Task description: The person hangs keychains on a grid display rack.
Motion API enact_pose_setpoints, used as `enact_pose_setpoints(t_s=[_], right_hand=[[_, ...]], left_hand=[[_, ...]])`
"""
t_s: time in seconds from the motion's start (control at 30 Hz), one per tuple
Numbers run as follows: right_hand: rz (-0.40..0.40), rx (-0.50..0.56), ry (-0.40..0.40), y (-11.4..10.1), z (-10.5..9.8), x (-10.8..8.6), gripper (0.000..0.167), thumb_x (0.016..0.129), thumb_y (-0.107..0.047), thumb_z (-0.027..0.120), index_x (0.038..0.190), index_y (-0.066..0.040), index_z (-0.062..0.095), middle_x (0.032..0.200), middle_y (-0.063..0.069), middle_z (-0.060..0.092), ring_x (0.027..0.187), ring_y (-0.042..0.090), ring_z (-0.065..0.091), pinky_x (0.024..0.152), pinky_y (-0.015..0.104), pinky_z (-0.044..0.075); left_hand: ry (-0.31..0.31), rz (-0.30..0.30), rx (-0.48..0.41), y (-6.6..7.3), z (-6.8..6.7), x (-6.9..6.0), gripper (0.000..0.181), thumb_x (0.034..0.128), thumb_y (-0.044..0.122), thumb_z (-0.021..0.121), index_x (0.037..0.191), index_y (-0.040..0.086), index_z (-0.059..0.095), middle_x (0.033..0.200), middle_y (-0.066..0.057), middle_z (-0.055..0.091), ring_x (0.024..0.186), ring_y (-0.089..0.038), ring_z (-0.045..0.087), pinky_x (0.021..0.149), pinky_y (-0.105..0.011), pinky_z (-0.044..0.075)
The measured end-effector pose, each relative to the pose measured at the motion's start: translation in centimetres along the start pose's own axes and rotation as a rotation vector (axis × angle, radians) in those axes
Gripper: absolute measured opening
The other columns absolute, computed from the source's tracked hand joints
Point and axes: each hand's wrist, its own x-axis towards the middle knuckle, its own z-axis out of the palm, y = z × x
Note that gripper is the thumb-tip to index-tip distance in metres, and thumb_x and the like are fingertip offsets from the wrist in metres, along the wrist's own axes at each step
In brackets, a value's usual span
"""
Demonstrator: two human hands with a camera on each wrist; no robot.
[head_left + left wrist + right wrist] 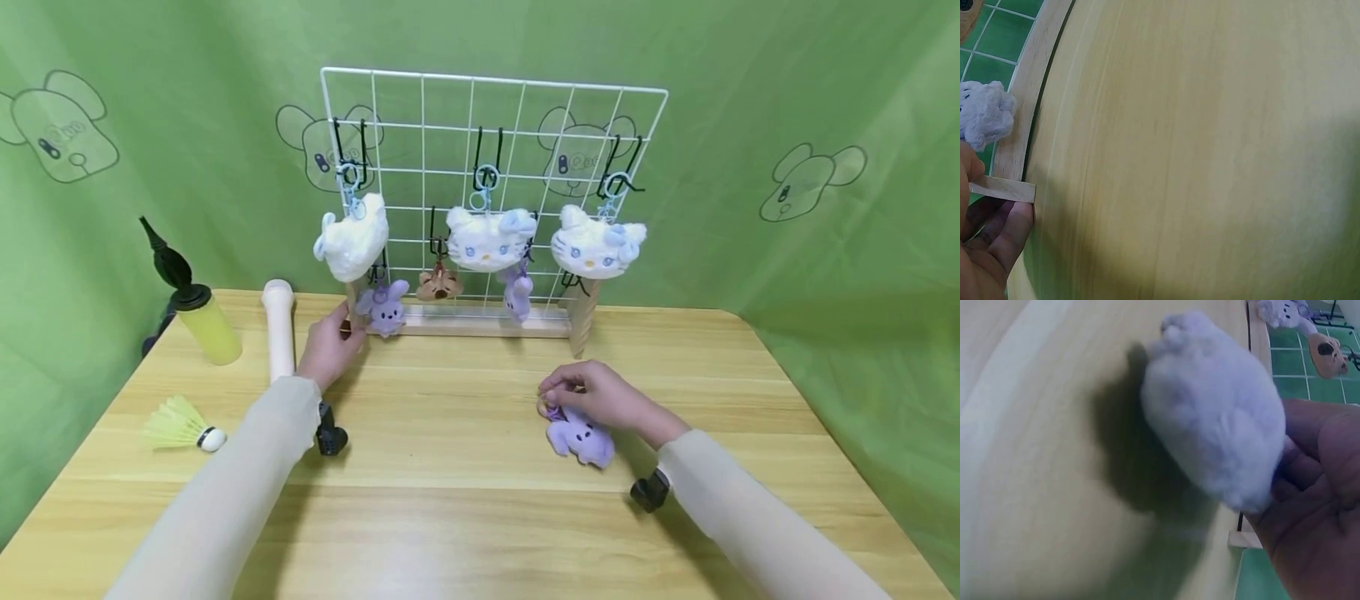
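My left hand point(328, 346) pinches the left wooden foot point(1005, 187) of a white wire grid display rack point(495, 82), thumb on one side and fingers on the other. With its thumb and fingers, my right hand point(596, 396) holds a purple plush rabbit keychain point(583, 439) by its ring, just over the table. In the right wrist view the purple plush point(1213, 412) hangs in front of the palm and hides part of the fingers. A purple rabbit plush point(386, 312) hangs on the rack close beside my left hand.
White cat plushes point(491, 239) hang from the upper black hooks. Lower down hang a brown plush point(439, 284) and another purple plush point(517, 296). At the left are a yellow pump bottle point(210, 329), a white club-shaped stick point(280, 329) and a yellow shuttlecock point(180, 425). Green curtain point(750, 100) surrounds the table.
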Motion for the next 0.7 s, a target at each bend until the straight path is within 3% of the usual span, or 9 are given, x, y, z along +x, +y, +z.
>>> enact_pose_setpoints(t_s=[0.17, 0.33, 0.53, 0.7], right_hand=[[0.037, 0.076, 0.023, 0.8, -0.3, -0.5, 0.016, 0.104, -0.007, 0.060, 0.109, 0.002, 0.072, 0.099, 0.013, 0.077, 0.084, 0.007, 0.067, 0.076, 0.018, 0.059], [0.084, 0.269, 0.071, 1.3, -0.4, -0.7, 0.021, 0.108, -0.009, 0.050, 0.116, 0.007, 0.061, 0.110, 0.021, 0.074, 0.087, 0.006, 0.068, 0.077, 0.019, 0.060], [0.102, 0.495, 0.144, 1.5, -0.4, -0.6, 0.024, 0.112, -0.016, 0.043, 0.118, 0.005, 0.054, 0.105, 0.002, 0.075, 0.097, 0.004, 0.072, 0.090, 0.020, 0.063], [0.054, 0.619, 0.305, 0.9, -0.6, -0.4, 0.019, 0.113, -0.019, 0.043, 0.116, -0.003, 0.052, 0.095, -0.011, 0.075, 0.091, 0.003, 0.073, 0.087, 0.020, 0.064]], left_hand=[[-0.001, 0.000, -0.005, 0.0, 0.1, -0.1, 0.055, 0.1030, 0.008, 0.051, 0.156, -0.004, 0.041, 0.129, -0.036, 0.066, 0.113, -0.048, 0.069, 0.094, -0.053, 0.064], [0.000, -0.005, -0.003, 0.1, 0.0, -0.1, 0.055, 0.1028, 0.008, 0.051, 0.155, -0.005, 0.041, 0.129, -0.036, 0.066, 0.113, -0.047, 0.070, 0.094, -0.052, 0.064], [-0.005, 0.002, -0.005, 0.1, 0.0, -0.1, 0.055, 0.1024, 0.006, 0.052, 0.155, -0.005, 0.042, 0.130, -0.036, 0.065, 0.114, -0.047, 0.070, 0.095, -0.052, 0.064], [-0.001, 0.004, -0.005, 0.1, 0.1, -0.1, 0.055, 0.1025, 0.007, 0.052, 0.155, -0.005, 0.042, 0.129, -0.036, 0.066, 0.113, -0.048, 0.070, 0.094, -0.052, 0.064]])
